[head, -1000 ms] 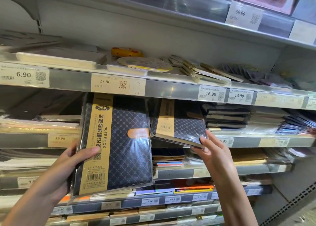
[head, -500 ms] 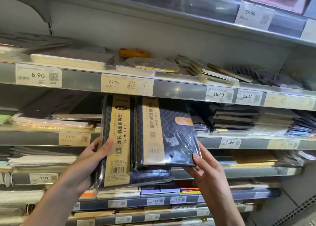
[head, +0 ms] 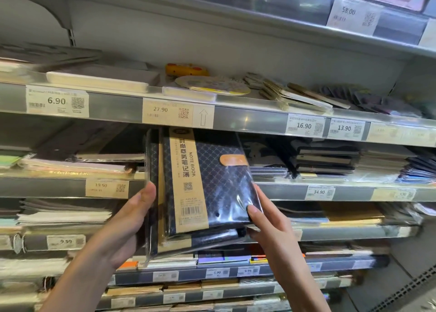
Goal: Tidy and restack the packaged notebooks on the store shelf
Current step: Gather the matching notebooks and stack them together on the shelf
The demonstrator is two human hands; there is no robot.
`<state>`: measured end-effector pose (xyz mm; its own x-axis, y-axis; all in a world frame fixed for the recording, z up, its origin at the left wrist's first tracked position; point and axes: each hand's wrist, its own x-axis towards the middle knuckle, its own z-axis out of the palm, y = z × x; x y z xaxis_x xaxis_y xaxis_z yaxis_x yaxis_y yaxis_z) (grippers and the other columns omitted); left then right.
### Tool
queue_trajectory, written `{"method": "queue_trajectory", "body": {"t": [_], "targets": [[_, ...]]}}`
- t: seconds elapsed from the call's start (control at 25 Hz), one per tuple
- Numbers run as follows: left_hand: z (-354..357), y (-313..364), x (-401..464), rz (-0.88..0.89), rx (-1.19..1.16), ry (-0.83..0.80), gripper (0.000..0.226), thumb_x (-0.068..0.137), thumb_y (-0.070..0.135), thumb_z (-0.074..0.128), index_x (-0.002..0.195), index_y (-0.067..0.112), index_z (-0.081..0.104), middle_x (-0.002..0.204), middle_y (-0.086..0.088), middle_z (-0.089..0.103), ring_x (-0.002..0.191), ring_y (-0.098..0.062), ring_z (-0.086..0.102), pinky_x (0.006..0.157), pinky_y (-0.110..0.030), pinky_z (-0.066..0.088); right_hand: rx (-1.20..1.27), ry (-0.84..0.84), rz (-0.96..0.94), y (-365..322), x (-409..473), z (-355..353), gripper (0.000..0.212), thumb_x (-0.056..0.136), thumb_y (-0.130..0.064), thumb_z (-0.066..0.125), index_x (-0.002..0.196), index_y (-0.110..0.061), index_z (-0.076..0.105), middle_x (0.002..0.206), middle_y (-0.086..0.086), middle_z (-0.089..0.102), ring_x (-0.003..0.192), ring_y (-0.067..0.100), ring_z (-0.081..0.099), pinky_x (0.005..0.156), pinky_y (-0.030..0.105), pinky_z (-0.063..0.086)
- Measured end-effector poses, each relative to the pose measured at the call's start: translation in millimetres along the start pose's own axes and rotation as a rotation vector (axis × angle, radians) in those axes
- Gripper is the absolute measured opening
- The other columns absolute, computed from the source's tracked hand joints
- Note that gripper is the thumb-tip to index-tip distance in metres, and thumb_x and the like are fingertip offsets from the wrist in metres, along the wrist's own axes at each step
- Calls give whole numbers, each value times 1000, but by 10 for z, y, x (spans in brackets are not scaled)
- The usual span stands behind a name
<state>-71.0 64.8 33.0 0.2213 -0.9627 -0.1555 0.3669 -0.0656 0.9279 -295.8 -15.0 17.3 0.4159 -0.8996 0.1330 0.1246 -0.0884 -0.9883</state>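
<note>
My left hand [head: 127, 219] at 8 o'clock grips the left edge of the back notebook [head: 153, 193], thumb on the front of its wrapper. My right hand [head: 264, 219] at 4 o'clock pinches the lower right corner of the front notebook [head: 212, 182], thumb on the wrapper, fingers under it. Change: a second ago the two packaged notebooks were apart, one per hand; now the smaller one lies flat on the bigger one, both upright and tilted slightly right, held in the air in front of the shelves. So the pair is stacked and, I judge, ready to go back in. Behind them at 12 o'clock sits the 27.90 price tag [head: 165, 110] on the shelf rail [head: 247, 120]. Further right, at 2 o'clock, a pile of dark notebooks [head: 325, 158] lies flat on the shelf.
</note>
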Motion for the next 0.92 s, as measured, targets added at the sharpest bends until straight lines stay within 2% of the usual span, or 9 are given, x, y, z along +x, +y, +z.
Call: {"method": "queue_trajectory", "body": {"t": [0.12, 0.2, 0.36, 0.48, 0.56, 0.64, 0.76, 0.84, 0.92], "targets": [[21, -15, -12, -13, -11, -10, 105, 17, 66, 79, 111, 23, 60, 98, -7, 73, 104, -29, 60, 88, -45, 44, -66, -53, -69, 27, -11, 49, 44, 90, -23, 59, 131, -34, 48, 129, -21, 57, 123, 0, 49, 108, 30, 37], [59, -9, -26, -30, -25, 4, 98, 19, 66, 77, 105, 22, 60, 87, -7, 74, 96, -30, 62, 79, -44, 47, -113, -83, -114, 35, -9, 58, 42, 89, -25, 58, 128, -40, 50, 131, -21, 55, 125, -1, 47, 105, 22, 38], [114, 39, -48, -61, 30, 3, 113, -3, 52, 84, 103, 21, 59, 83, -8, 74, 84, -30, 68, 63, -39, 54, -187, -111, -156, -9, 35, 43, 38, 84, -31, 57, 112, -58, 57, 132, -22, 53, 126, -1, 45, 102, 27, 38], [152, -16, -55, -43, 9, 7, 116, 3, 44, 88, 111, 14, 58, 91, -12, 73, 80, -27, 71, 55, -34, 56, -196, -153, -142, -67, 87, -62, 32, 83, -45, 58, 115, -51, 59, 130, -24, 54, 124, -2, 46, 101, 22, 40], [173, -58, -41, -15, -18, 11, 107, 11, 42, 88, 109, 13, 59, 88, -10, 74, 76, -25, 71, 52, -31, 56, -203, -172, -124, -91, 149, -185, 49, 79, -63, 51, 123, -41, 57, 128, -15, 59, 120, 2, 52, 98, 21, 44], [191, -57, -43, 10, -54, 5, 94, 18, 36, 89, 105, 11, 61, 82, -11, 74, 70, -24, 71, 47, -29, 56, -229, -48, -127, -91, 273, -333, 47, 82, -60, 50, 121, -34, 60, 123, -10, 62, 113, 2, 57, 92, 22, 48], [195, -1, -62, 51, -90, 10, 101, -1, 36, 88, 93, 10, 64, 78, -11, 74, 65, -24, 71, 44, -30, 55, -479, 224, -260, -57, 553, -561, 28, 90, -30, 59, 118, -34, 58, 122, -25, 54, 113, -8, 49, 96, 22, 41], [175, 63, -87, 74, -101, 11, 100, -5, 36, 87, 89, 11, 66, 76, -11, 74, 64, -24, 71, 44, -32, 55, -668, 310, -336, 9, 772, -675, 33, 89, -22, 61, 120, -32, 55, 120, -24, 49, 119, 0, 43, 103, 28, 35], [119, 121, -95, 84, -97, -4, 100, -5, 35, 88, 90, 12, 66, 79, -12, 74, 66, -25, 71, 46, -36, 56, -817, 345, -331, 110, 960, -734, 38, 86, -23, 65, 123, -23, 55, 123, -11, 50, 126, 15, 37, 107, 38, 33]]}}
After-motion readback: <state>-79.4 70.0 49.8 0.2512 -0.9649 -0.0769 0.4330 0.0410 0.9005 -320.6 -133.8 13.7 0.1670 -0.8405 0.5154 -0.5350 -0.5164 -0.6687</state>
